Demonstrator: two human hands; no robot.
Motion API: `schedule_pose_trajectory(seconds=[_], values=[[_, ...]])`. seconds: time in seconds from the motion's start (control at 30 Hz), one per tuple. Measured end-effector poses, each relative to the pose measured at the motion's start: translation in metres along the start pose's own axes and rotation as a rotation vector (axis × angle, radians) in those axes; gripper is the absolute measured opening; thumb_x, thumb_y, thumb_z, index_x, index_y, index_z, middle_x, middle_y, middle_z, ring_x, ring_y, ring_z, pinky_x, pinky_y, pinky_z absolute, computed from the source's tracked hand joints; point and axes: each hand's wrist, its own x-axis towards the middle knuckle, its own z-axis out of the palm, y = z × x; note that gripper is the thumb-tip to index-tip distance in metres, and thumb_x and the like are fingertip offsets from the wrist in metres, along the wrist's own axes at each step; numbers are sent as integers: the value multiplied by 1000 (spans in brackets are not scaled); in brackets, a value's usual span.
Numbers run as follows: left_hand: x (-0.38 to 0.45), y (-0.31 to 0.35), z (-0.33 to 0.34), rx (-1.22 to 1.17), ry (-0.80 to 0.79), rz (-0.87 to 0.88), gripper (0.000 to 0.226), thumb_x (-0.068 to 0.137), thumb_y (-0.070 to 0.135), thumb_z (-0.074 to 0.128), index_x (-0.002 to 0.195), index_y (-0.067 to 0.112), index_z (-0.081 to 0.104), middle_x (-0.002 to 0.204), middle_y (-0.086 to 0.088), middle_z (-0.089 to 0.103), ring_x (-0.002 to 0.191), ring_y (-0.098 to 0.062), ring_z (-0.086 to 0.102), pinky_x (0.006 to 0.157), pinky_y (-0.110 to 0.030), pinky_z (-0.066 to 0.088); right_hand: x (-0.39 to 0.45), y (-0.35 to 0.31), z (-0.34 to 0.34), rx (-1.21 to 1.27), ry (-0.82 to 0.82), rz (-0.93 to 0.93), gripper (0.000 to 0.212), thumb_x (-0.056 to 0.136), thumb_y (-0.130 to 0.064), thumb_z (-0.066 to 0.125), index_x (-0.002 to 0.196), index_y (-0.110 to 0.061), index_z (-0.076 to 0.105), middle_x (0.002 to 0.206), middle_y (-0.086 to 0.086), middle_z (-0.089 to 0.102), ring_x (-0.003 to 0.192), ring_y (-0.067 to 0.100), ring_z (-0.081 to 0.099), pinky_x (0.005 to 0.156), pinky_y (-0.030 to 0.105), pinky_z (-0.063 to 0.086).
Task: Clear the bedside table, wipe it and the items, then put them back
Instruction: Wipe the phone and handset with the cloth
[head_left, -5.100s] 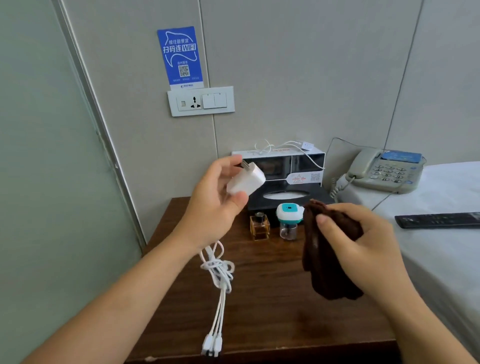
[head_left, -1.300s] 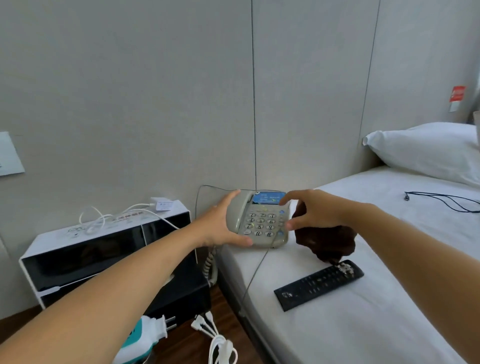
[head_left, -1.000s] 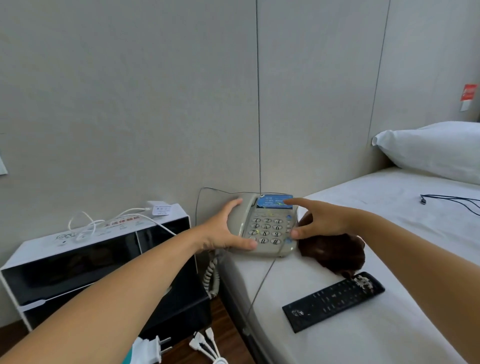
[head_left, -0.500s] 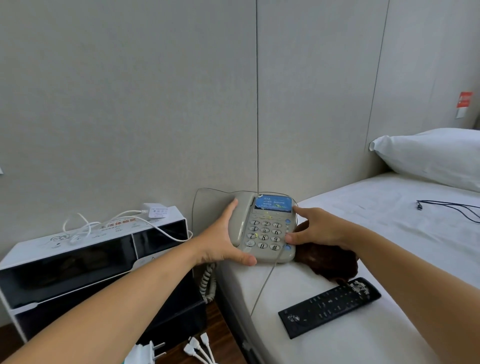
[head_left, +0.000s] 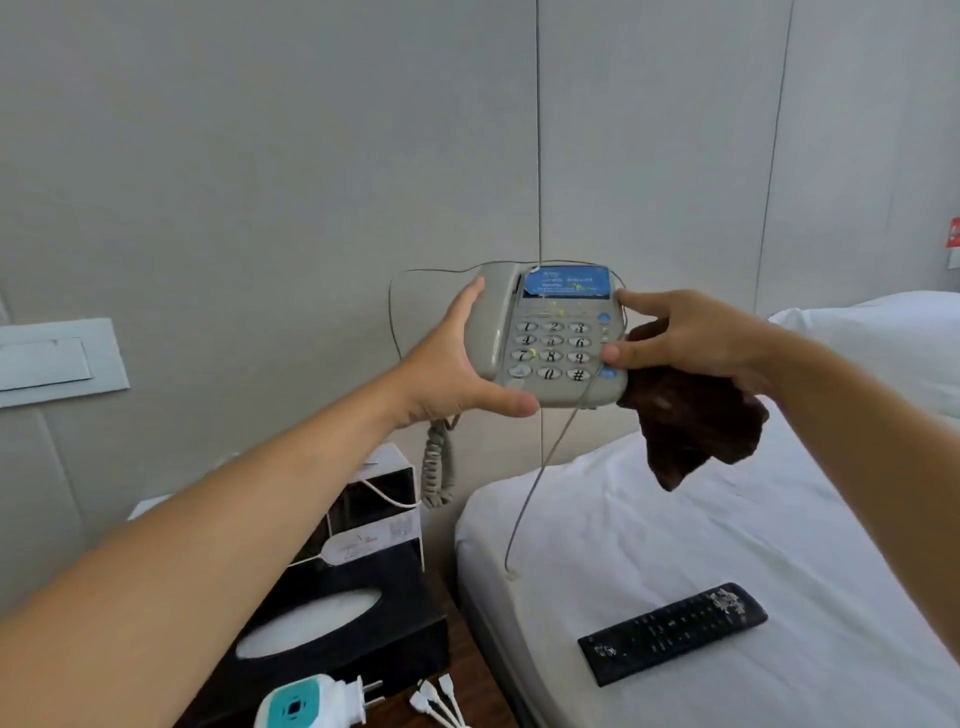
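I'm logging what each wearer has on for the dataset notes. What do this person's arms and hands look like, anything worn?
Both forearms are bare as far as the frame shows: no sleeve or cuff in view. The left hand and the right hand carry no gloves, and no ring, watch or bracelet is visible on either. Fingernails look short and unpainted.

phone (head_left: 545, 338) grey, blue label | cloth (head_left: 691, 421) dark brown | remote (head_left: 672, 631) black | bed sheet (head_left: 675, 530) white

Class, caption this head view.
Both hands lift a beige corded desk telephone above the white bed, right hand holding a brown cloth.
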Motion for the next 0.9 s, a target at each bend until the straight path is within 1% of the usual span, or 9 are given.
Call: schedule_pose_trajectory(seconds=[0.13,0.27,0.47,0.57,0.7,0.73,0.8,0.87,0.9], values=[[-37,39,-36,79,46,1,153,48,30,104,164,36,4,127,35,45,131,-7,52,118,-32,40,-20,-41,1,14,-18,-66,104,61,-59,85,154,-39,42,108,-8,77,100,15,72,88,28,53],[-104,66,-66,159,106,-46,157,40,45,105,162,43,6,145,19,44,136,-9,49,119,-36,38,-54,-71,24,85,-98,-142,106,60,-62,85,154,-42,41,105,-10,79,100,12,73,101,37,54],[-229,90,-100,213,204,-139,157,38,46,103,162,41,7,131,37,41,123,4,52,113,-28,41,-115,-122,81,136,-206,-234,98,71,-53,85,155,-40,38,93,-21,77,87,-2,72,80,16,52],[-293,98,-115,242,243,-214,159,32,58,100,161,45,8,136,34,39,132,-3,48,115,-30,39,-146,-147,113,156,-274,-275,106,65,-57,86,157,-38,37,100,-16,78,96,5,73,96,30,55],[-379,105,-125,257,324,-301,160,31,58,100,162,42,10,140,31,42,129,5,49,109,-21,39,-189,-175,158,177,-386,-296,111,60,-61,86,157,-37,38,110,-12,76,107,11,69,105,38,52],[-400,106,-125,251,344,-322,161,31,57,102,162,42,10,138,34,43,125,12,49,106,-15,39,-200,-180,169,178,-415,-306,111,59,-61,86,157,-37,38,115,-12,75,109,10,68,105,35,52],[-439,104,-120,233,373,-366,159,32,54,102,162,42,11,132,42,40,118,25,44,96,-5,37,-222,-185,190,204,-475,-331,103,67,-53,87,156,-33,40,117,-18,72,102,0,69,92,16,51],[-473,96,-111,212,386,-415,160,30,55,103,161,44,11,134,42,40,120,25,44,101,-11,39,-242,-182,211,216,-533,-323,97,73,-46,88,156,-32,40,112,-23,71,94,-9,67,75,3,47],[-488,90,-105,199,386,-440,161,30,55,102,162,44,11,138,39,42,124,21,45,106,-16,39,-251,-178,221,207,-564,-308,101,71,-49,88,157,-33,38,113,-23,70,95,-9,66,75,4,46]])
